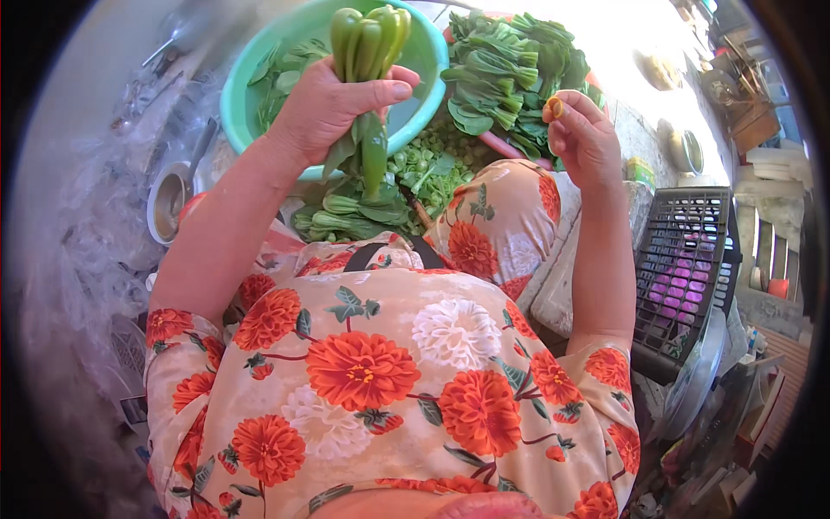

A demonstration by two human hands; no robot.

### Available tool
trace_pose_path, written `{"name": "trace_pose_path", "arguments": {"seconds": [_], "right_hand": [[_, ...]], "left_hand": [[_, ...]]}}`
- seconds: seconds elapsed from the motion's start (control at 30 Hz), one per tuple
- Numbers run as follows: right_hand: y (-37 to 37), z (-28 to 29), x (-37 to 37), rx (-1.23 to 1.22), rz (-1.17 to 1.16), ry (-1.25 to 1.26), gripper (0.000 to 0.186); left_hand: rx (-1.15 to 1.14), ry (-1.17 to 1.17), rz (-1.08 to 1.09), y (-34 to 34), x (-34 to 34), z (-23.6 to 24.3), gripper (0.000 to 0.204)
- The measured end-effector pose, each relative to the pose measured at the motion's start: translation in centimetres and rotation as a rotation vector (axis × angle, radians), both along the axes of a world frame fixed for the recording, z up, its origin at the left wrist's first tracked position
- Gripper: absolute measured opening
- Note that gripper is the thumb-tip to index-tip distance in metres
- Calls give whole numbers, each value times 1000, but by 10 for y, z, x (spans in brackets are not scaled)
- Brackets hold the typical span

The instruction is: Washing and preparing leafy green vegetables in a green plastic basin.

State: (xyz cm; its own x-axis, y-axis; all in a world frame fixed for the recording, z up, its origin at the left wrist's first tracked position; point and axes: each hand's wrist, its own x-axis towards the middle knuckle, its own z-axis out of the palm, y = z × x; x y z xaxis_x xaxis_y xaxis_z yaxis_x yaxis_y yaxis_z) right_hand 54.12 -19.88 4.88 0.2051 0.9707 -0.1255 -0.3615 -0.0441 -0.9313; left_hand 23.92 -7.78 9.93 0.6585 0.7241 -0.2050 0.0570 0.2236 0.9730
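Note:
My left hand [333,104] grips a bunch of green bok choy [367,43] by its stalks, leaves hanging down, held over a turquoise plastic basin [242,82] with a few leaves in it. My right hand [584,134] is raised to the right with its fingers curled around a small yellow-orange object [553,108]; what it is I cannot tell. Between my hands, a pile of leafy bok choy [510,65] lies in a reddish basin. Cut green stems and more bok choy [389,186] lie below, near my knees.
A black plastic crate [683,277] stands at the right beside a fan grille [696,381]. A metal bowl [169,199] and crumpled clear plastic lie at the left. Wooden clutter and containers fill the far right edge.

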Motion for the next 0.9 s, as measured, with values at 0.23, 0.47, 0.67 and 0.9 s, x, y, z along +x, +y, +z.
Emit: {"name": "trace_pose_path", "arguments": {"seconds": [0.23,0.47,0.67,0.9], "right_hand": [[68,127,-185,37,278,-343,12],[15,154,-337,16,340,-491,12],[-17,146,-461,-27,395,-524,19],[22,108,-511,-11,388,-1075,37]], "left_hand": [[125,-263,240,-13,-67,59,20],[127,-355,413,-71,-208,75,19],[-313,-828,50,-113,-330,69,17],[-230,-477,267,-92,-378,61,25]]}}
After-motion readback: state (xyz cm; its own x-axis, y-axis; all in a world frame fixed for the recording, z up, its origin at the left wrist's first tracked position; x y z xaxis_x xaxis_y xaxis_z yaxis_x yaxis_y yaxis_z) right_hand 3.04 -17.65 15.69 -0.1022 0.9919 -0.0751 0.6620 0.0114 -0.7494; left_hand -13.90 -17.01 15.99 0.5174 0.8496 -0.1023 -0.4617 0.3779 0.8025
